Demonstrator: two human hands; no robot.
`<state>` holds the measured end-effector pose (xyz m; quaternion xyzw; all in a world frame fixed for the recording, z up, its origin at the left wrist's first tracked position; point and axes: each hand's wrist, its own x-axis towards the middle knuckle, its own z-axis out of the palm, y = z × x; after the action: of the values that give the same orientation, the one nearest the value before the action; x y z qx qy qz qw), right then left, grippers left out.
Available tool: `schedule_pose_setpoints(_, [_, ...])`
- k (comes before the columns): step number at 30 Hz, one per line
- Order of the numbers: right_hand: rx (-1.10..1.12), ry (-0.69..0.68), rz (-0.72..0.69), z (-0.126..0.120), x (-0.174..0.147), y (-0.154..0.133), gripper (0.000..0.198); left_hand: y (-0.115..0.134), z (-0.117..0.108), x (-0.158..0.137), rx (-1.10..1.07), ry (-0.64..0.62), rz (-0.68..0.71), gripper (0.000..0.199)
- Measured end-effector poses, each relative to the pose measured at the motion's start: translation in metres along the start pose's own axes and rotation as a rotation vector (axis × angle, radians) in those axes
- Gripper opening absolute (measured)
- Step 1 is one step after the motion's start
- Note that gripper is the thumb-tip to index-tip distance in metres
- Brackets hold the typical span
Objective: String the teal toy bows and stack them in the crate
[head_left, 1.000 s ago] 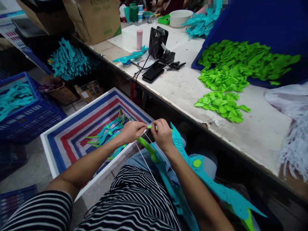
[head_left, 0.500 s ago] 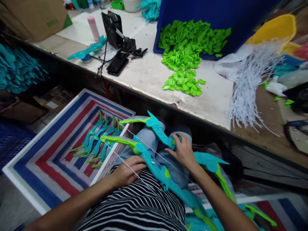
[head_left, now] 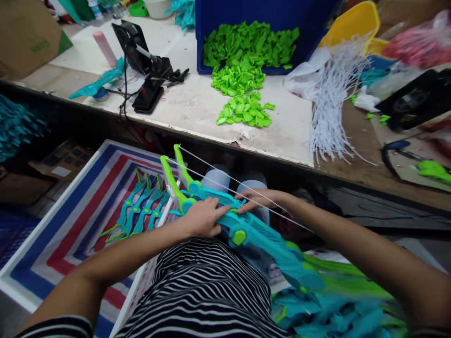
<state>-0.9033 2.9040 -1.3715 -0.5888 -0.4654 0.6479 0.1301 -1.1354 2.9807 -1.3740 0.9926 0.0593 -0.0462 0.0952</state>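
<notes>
Two toy bows lie side by side over my lap, teal with lime-green limbs and white strings. My left hand [head_left: 204, 217] is closed around the near toy bow [head_left: 260, 239], left of its green hexagonal button. On the far toy bow [head_left: 211, 191], near the middle, my right hand [head_left: 259, 199] grips with its fingers, close to a small green piece [head_left: 234, 211]. The bows' upper green tips point up to the left, and the strings now run on the far side, passing by my right wrist. The lower ends are blurred.
At left, a striped tray [head_left: 66, 220] holds several finished-looking bows [head_left: 141, 206]. On the workbench [head_left: 190, 112] are lime-green pieces [head_left: 246, 110] spilling from a blue bin [head_left: 268, 11], white strings [head_left: 331, 112], a phone [head_left: 148, 96] and a black stand. More teal parts [head_left: 327, 314] lie lower right.
The two bows have been turned and brought together, their strings now on the far side. My left hand has moved up onto the near bow; my right hand has shifted slightly left.
</notes>
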Motion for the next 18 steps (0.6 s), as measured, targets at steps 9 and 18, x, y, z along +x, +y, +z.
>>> schedule_pose_setpoints(9, [0.295, 0.399, 0.120, -0.025, 0.010, 0.021, 0.057, -0.019, -0.009, 0.045, 0.173, -0.052, -0.088, 0.060])
schedule_pose_setpoints(18, [-0.305, 0.839, -0.048, -0.022, -0.057, -0.007, 0.045, -0.043, -0.013, 0.033, 0.006, -0.105, -0.038, 0.034])
